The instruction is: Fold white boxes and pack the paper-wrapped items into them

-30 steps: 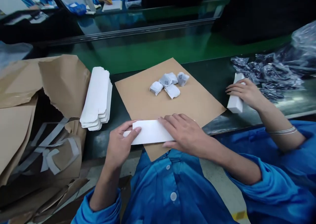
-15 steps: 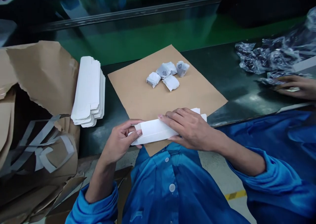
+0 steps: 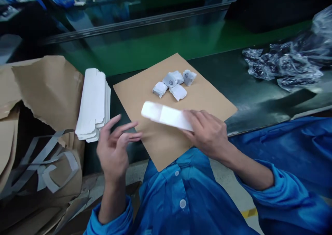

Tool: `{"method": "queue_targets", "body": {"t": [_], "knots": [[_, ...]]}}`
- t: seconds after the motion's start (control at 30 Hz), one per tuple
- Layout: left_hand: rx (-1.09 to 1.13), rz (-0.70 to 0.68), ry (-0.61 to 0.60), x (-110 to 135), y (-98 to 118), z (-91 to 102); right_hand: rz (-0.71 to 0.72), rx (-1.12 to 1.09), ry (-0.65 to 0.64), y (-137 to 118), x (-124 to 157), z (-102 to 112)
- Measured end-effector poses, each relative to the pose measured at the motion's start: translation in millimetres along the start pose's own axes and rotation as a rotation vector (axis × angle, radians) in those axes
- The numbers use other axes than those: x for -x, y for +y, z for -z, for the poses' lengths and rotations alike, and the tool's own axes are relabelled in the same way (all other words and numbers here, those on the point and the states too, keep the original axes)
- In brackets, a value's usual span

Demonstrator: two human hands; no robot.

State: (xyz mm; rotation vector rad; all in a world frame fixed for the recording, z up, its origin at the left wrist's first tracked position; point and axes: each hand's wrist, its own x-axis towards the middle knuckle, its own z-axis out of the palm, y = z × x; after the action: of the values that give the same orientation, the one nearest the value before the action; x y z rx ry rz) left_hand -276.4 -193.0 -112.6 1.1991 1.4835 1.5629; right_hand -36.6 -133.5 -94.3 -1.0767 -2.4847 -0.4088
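Observation:
My right hand (image 3: pixel 207 133) grips a narrow white carton (image 3: pixel 168 115) by its right end, holding it raised above a brown cardboard sheet (image 3: pixel 166 145). The carton's left end is blurred by motion and has a flap sticking out. My left hand (image 3: pixel 115 147) is off the carton, with its fingers spread and nothing in them, close to the left edge of the sheet. Several small white wrapped packets (image 3: pixel 171 83) lie in a cluster on the far half of the sheet, some with a dark triangle mark.
A stack of flat white cartons (image 3: pixel 92 103) stands left of the sheet. Further left, an open cardboard box (image 3: pixel 49 90) holds white strips (image 3: pixel 59 162). Clear plastic bags with dark contents (image 3: pixel 285 64) lie on the right of the dark worktop (image 3: pixel 215 65). A blue sleeve (image 3: pixel 290 138) shows beside me.
My left hand has let go of the carton and moved left. My right hand has lifted and tilted the carton. The other person's hand at the right has gone out of view.

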Motion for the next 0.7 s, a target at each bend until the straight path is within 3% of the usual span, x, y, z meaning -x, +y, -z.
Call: {"method": "queue_targets", "body": {"t": [0.07, 0.1, 0.13, 0.23, 0.3, 0.4, 0.57, 0.7], "knots": [[0.028, -0.131, 0.053, 15, 2, -15.7, -0.111, -0.005, 0.078, -9, -1, -5], [0.028, -0.134, -0.023, 22, 2, -26.0, -0.113, -0.041, 0.104, -17, -2, -8], [0.020, -0.100, -0.060, 26, 1, -36.3, -0.087, -0.108, 0.119, -25, -1, -9], [-0.071, 0.023, 0.084, 26, -3, -56.7, -0.007, -0.486, 0.033, -44, -2, -10], [-0.144, 0.058, 0.085, 18, -4, -57.6, -0.105, -0.736, -0.039, -43, -7, -7], [-0.221, 0.019, -0.055, 13, 0, -51.6, -0.256, -0.990, -0.045, -33, -21, -2], [-0.256, -0.025, -0.146, 19, 0, -44.3, -0.248, -1.260, -0.118, -18, -37, -1], [-0.281, 0.049, -0.258, 18, -4, -37.7, -0.592, -1.486, -0.034, -1, -47, -10]]}}
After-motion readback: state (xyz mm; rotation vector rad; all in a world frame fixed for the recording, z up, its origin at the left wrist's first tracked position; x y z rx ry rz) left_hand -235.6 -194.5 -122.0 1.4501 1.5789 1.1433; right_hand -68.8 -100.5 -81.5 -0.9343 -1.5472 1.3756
